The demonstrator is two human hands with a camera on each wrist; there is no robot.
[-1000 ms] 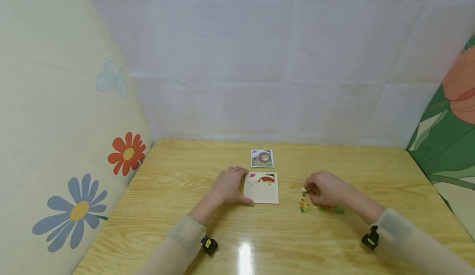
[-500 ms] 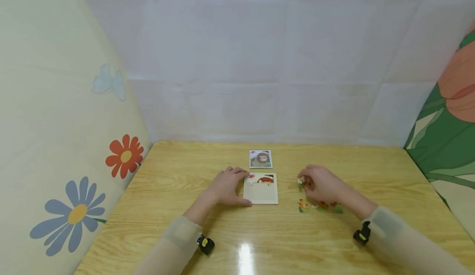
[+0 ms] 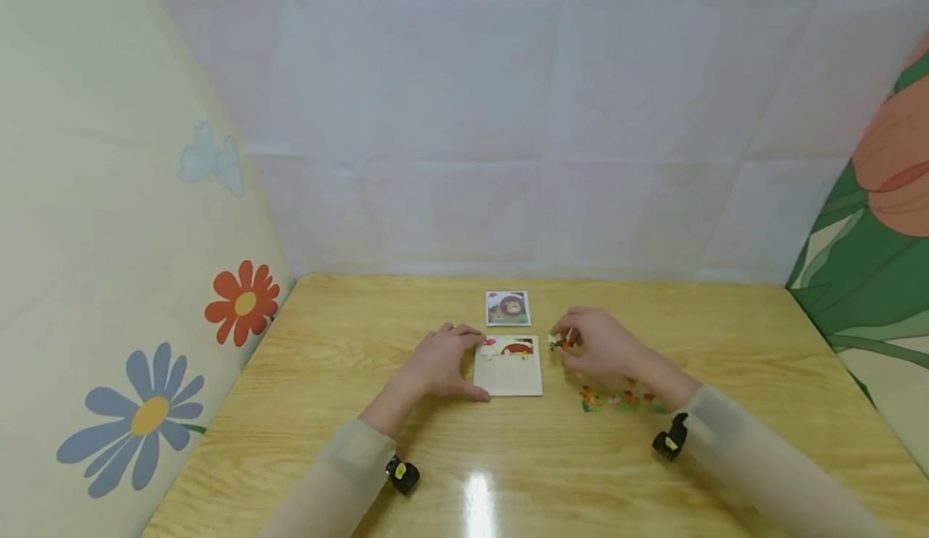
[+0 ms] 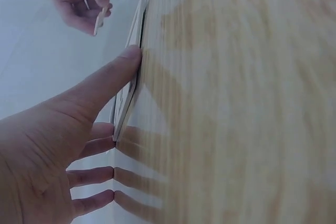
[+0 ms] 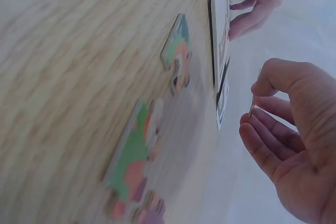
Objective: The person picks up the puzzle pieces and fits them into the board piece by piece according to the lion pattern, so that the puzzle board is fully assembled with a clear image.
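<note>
Just right of the tray (image 3: 508, 377), your right hand (image 3: 606, 344) pinches a piece (image 3: 557, 343), carried leftward, closer yet outside; your left hand (image 3: 441, 363), fingers spread, touches the tray's left side.

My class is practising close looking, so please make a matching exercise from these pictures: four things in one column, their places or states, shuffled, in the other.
Things
1. lion card
2. puzzle tray
3. loose pieces
4. right grip

Places and states
A. pinching a puzzle piece
B. lying flat on the table, to the right of the square board with a rim
C. just beyond the rimmed board, on the person's far side
D. filled only along its far part, with the near part bare

Pairs: 1-C, 2-D, 3-B, 4-A
</note>
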